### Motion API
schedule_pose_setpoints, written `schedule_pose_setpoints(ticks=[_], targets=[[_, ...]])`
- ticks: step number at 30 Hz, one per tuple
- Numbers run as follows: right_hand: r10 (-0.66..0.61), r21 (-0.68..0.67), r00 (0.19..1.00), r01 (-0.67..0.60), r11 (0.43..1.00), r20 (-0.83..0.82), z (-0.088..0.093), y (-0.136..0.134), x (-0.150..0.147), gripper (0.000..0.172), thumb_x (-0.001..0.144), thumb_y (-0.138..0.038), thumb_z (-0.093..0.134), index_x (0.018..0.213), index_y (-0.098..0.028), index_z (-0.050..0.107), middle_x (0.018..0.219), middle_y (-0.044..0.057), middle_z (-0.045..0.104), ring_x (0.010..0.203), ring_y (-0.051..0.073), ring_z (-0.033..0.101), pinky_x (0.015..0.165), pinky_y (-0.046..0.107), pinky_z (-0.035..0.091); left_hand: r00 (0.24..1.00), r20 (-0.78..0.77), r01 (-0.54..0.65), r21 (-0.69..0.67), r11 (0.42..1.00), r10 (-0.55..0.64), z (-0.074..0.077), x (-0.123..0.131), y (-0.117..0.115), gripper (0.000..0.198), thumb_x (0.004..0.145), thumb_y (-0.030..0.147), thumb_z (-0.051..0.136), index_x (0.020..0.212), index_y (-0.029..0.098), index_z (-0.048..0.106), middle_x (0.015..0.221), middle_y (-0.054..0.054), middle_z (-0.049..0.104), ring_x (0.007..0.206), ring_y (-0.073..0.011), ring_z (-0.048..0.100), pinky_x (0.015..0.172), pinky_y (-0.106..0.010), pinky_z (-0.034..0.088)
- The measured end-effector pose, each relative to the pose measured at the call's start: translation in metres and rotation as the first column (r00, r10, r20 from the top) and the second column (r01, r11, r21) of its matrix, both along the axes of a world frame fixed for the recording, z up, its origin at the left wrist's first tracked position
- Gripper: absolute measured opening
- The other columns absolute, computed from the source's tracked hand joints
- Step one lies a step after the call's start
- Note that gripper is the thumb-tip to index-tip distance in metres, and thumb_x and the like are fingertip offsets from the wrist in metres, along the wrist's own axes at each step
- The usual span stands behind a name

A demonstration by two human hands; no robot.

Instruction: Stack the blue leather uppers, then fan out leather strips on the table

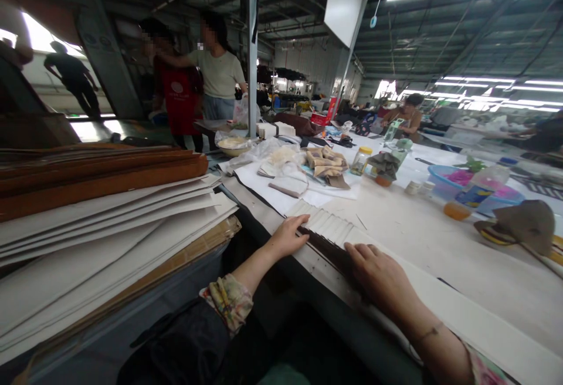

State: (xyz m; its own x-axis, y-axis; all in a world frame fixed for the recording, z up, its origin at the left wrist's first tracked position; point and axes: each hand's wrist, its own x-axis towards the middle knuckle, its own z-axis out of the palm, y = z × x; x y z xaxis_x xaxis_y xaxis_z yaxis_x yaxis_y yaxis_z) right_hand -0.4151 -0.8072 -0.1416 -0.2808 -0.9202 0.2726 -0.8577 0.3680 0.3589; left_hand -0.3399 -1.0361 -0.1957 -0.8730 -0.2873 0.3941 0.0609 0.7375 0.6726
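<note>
White strips, overlapping in a row, lie along the near edge of the white-covered table. At their left end is my left hand, its fingertips curled over the strips and a dark brown edge below them. My right hand rests farther right, fingers bent over the same dark edge, its thumb hidden. Both hands grip this layered piece from the near side. A long white strip runs from beside my right hand toward the lower right.
Stacked white sheets and brown sheets stand at the left. Plastic bags, cloth pieces, a yellow-lidded jar, a blue basin and a bottle sit on the table. A metal post rises behind; several people are beyond.
</note>
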Motion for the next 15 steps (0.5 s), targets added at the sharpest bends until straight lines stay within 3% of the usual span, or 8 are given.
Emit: schedule_pose_setpoints(ticks=[5, 8, 10, 12, 15], targets=[[-0.016, -0.001, 1.000, 0.016, 1.000, 0.020, 0.000, 0.001, -0.001, 0.036, 0.075, -0.003, 0.054, 0.109, -0.013, 0.056, 0.090, 0.007, 0.061, 0.080, 0.020, 0.058, 0.064, 0.030, 0.051, 0.995, -0.099, 0.006, 0.069, 0.998, 0.001, 0.000, 0.003, 0.001, 0.042, 0.073, 0.014, 0.055, 0.115, 0.017, 0.054, 0.109, -0.006, 0.060, 0.107, -0.0181, 0.051, 0.097, -0.033, 0.038], [-0.022, -0.005, 0.999, 0.022, 1.000, 0.041, -0.002, 0.001, -0.003, 0.036, 0.075, -0.004, 0.054, 0.110, -0.014, 0.056, 0.091, 0.007, 0.060, 0.081, 0.021, 0.057, 0.066, 0.031, 0.052, 0.995, -0.097, 0.023, 0.246, 0.969, 0.001, 0.002, 0.000, 0.005, 0.042, 0.073, 0.011, 0.054, 0.115, 0.016, 0.054, 0.108, -0.007, 0.061, 0.104, -0.0179, 0.053, 0.095, -0.034, 0.039], [-0.028, -0.013, 0.998, 0.029, 1.000, 0.054, -0.002, 0.001, -0.003, 0.036, 0.075, -0.004, 0.053, 0.110, -0.014, 0.056, 0.091, 0.007, 0.060, 0.082, 0.021, 0.057, 0.067, 0.032, 0.052, 0.997, -0.073, 0.054, 0.478, 0.877, -0.022, 0.005, -0.004, 0.007, 0.044, 0.074, 0.009, 0.052, 0.118, 0.013, 0.051, 0.108, -0.010, 0.061, 0.098, -0.0162, 0.055, 0.089, -0.031, 0.042], [-0.038, -0.021, 0.997, 0.040, 0.999, 0.068, -0.002, 0.001, -0.003, 0.037, 0.075, -0.004, 0.052, 0.110, -0.014, 0.055, 0.091, 0.007, 0.060, 0.082, 0.021, 0.057, 0.068, 0.033, 0.052, 0.998, -0.050, 0.063, 0.692, 0.719, -0.040, 0.010, -0.007, 0.008, 0.046, 0.075, 0.008, 0.051, 0.121, 0.010, 0.046, 0.109, -0.012, 0.059, 0.090, -0.0136, 0.057, 0.077, -0.025, 0.046], [-0.024, -0.050, 0.997, 0.027, 0.998, 0.074, -0.001, 0.001, -0.003, 0.037, 0.074, -0.005, 0.052, 0.110, -0.014, 0.055, 0.090, 0.006, 0.061, 0.082, 0.021, 0.057, 0.070, 0.033, 0.052, 0.999, 0.015, 0.003, 0.872, 0.490, -0.032, 0.020, -0.008, 0.011, 0.052, 0.076, 0.012, 0.054, 0.126, 0.011, 0.038, 0.115, -0.014, 0.052, 0.075, -0.0091, 0.058, 0.059, -0.018, 0.045]])
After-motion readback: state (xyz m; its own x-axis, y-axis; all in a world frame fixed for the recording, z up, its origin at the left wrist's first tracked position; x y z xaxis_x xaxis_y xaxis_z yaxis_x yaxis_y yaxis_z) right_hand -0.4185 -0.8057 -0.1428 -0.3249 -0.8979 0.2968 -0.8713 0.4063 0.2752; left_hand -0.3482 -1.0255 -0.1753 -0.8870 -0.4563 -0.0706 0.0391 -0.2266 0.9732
